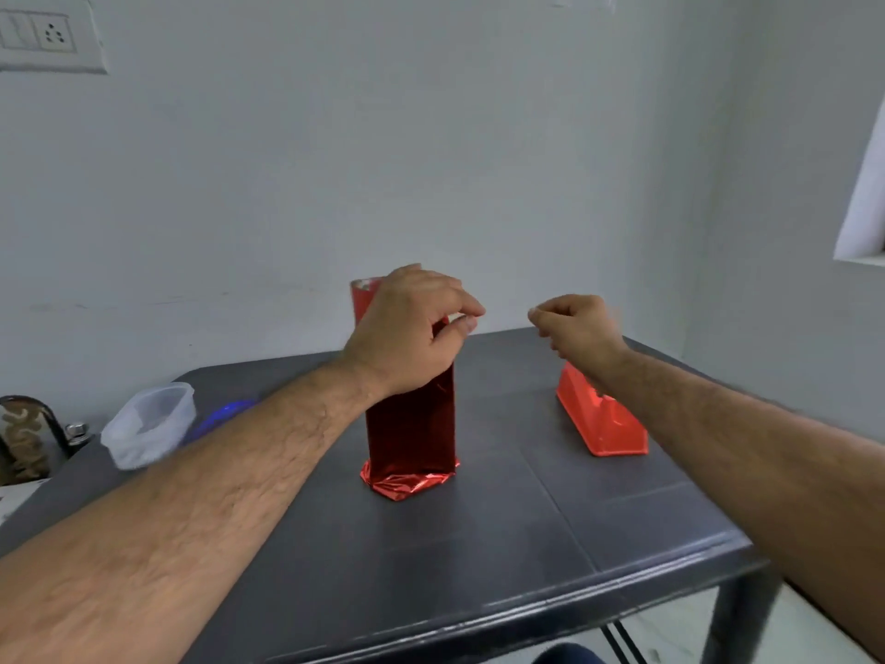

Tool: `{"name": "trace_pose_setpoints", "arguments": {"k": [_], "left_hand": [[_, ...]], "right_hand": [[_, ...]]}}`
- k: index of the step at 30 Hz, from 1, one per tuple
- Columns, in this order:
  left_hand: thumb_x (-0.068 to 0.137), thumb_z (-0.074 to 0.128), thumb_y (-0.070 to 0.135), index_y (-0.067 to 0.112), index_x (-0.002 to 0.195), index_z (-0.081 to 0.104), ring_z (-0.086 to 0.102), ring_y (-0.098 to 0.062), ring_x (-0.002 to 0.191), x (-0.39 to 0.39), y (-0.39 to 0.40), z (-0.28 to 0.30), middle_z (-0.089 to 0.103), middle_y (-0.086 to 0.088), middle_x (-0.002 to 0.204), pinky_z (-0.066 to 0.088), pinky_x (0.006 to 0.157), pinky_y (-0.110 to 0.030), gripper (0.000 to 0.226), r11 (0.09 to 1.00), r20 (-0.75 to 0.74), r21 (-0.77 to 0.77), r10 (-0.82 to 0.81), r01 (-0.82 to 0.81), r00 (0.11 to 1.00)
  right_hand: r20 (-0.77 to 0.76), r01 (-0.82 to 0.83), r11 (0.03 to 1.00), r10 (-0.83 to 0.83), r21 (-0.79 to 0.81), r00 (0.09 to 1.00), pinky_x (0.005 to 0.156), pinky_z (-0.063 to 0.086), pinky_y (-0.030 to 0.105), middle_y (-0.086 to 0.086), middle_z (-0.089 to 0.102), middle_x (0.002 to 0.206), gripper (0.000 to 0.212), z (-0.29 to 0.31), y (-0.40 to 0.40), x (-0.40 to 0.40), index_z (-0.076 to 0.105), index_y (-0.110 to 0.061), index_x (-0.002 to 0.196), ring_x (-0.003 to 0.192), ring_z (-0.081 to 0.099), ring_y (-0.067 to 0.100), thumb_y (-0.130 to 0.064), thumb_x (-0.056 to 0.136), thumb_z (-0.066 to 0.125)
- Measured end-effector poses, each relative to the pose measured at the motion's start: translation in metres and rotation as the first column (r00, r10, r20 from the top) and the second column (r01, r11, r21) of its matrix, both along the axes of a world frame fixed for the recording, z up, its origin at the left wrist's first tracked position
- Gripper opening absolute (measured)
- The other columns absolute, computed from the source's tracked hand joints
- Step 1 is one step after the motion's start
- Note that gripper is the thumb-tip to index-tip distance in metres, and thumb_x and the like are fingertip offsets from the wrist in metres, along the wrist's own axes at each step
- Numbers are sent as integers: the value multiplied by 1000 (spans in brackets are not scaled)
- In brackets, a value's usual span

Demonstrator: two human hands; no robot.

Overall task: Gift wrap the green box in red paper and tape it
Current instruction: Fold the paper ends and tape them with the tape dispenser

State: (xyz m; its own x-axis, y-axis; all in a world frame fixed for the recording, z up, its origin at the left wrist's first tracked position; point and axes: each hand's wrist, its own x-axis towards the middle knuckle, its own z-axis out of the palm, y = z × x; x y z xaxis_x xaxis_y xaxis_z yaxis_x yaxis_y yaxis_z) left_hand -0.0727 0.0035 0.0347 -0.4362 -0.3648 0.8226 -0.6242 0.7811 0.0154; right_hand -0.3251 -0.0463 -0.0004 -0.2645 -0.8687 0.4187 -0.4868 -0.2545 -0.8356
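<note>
Upright mid-desk: box sheathed in red paper, foil crumpled at its foot. Left hand draped over the top edge, grip pinching the paper there. Right hand aloft above a red tape dispenser, fingers curled, contents impossible to tell.

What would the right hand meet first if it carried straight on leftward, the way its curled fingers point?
Probably the left hand gripping the top of the red-wrapped box. The right hand sits level with it across a bare gap, though depth is unclear.
</note>
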Motion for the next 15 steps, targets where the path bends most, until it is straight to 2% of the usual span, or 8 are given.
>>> {"name": "trace_pose_setpoints", "arguments": {"k": [3,5,6,8,10,12,15], "left_hand": [[90,75,18,19,102,83,74,-12,93,-34,9,-20,81,7,97,53,94,-33,14,997,47,11,-77,76,996],[92,75,18,22,105,82,73,-9,94,-60,11,-40,80,9,99,55,91,-29,15,983,7,156,-97,95,995],[93,75,19,24,107,82,73,-7,94,-73,11,-51,80,10,101,56,91,-27,16,965,-22,246,-88,91,996],[93,75,22,26,106,82,72,-5,90,-101,2,-74,80,12,99,56,87,-25,16,904,-107,416,-58,97,993],[91,77,23,25,104,82,72,-7,85,-131,-12,-101,80,10,95,59,86,-29,15,822,-211,552,-25,139,977],[90,78,21,22,106,82,74,-10,86,-158,-25,-126,80,7,96,60,88,-34,17,754,-302,633,32,175,953],[92,78,27,20,123,77,72,-15,94,-190,-40,-153,77,3,108,59,93,-36,32,689,-382,698,129,195,915]], "right_hand": [[-199,218,954,-178,206,964,72,60,36,9,76,78,21,-17,3,-43,78,-8,82,77,72,30,-27,89,72],[-275,338,883,-253,327,928,64,55,33,12,73,81,18,-29,10,-70,73,-4,83,83,73,35,-21,87,65],[-273,377,852,-289,362,917,59,52,30,12,71,81,17,-34,12,-80,71,-4,84,79,72,34,-19,85,63],[-222,394,819,-329,417,918,52,49,28,13,67,73,15,-42,12,-93,68,-4,80,65,66,30,-17,84,62],[-102,344,812,-337,472,936,46,45,26,11,58,63,14,-50,7,-99,60,-6,72,52,56,26,-11,85,62],[31,274,811,-338,516,941,39,36,19,8,47,60,24,-53,4,-100,53,-12,68,46,44,20,-4,87,64],[169,197,791,-353,579,920,38,33,15,3,43,59,29,-55,-2,-103,53,-17,68,42,38,13,-2,86,70]]}}
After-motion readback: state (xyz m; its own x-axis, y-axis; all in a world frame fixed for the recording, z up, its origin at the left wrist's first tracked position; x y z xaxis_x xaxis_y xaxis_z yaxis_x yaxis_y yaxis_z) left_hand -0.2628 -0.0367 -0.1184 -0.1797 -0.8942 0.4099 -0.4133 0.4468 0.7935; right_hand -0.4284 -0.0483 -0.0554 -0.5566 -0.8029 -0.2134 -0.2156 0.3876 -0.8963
